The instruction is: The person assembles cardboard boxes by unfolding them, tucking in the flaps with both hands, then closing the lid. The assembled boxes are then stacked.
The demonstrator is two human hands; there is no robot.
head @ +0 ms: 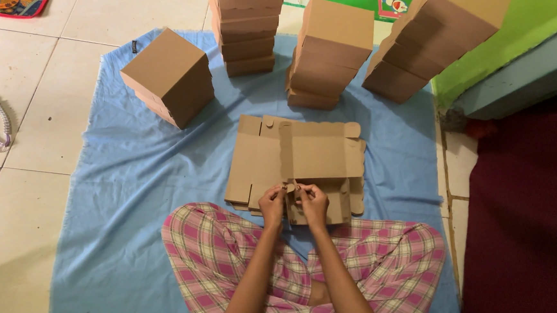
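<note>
Both hands, left hand [272,204] and right hand [313,201], pinched the flat cardboard blank [304,158]; creasing squarely along the score seemed best.

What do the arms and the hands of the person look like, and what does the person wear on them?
Both forearms are bare: no sleeve shows in the head view. The left hand and the right hand wear no gloves, and no ring, watch or bracelet can be made out on the fingers or wrists, though they are small in the picture. Below the arms are pink and white plaid trousers.
</note>
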